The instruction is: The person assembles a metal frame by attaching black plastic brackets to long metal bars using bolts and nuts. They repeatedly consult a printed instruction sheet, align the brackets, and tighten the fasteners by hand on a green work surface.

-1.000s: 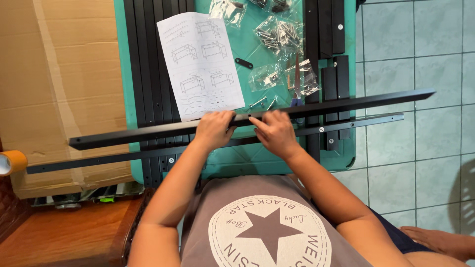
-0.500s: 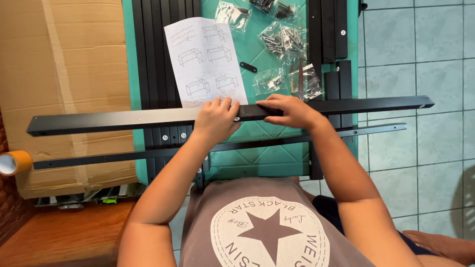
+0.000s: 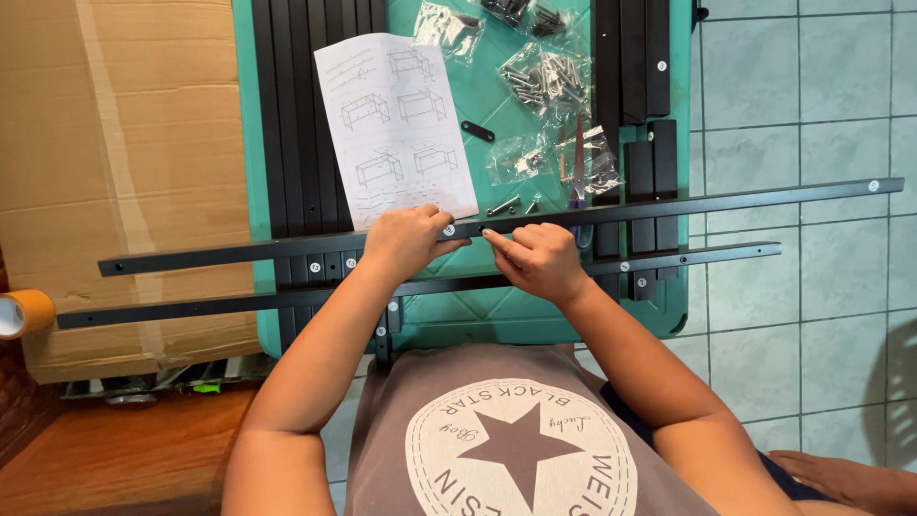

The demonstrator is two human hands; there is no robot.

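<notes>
Seated over a small teal table (image 3: 478,325), we worked with both bare hands on a long black metal rail (image 3: 726,203) that lay across it from left to right, its ends reaching well past both table edges. Our left hand (image 3: 406,241) had its fingers curled over the rail near its middle, gripping it from above beside a round white sticker. Our right hand (image 3: 537,260) rested just to the right, fingers loosely bent, the index fingertip pressed against the rail's near edge; we could not tell whether anything small was pinched there. A second, thinner black rail (image 3: 697,258) lay parallel and nearer to us, passing under both wrists. Beyond the hands, a printed assembly sheet (image 3: 394,124) with line drawings sat on a stack of black bars (image 3: 301,115), touching the gripped rail's far side. Clear bags of screws (image 3: 544,81) lay farther right on the tabletop. Flattened cardboard (image 3: 115,143) covered the floor at left, with a roll of tape (image 3: 24,313) by its near edge.
</notes>
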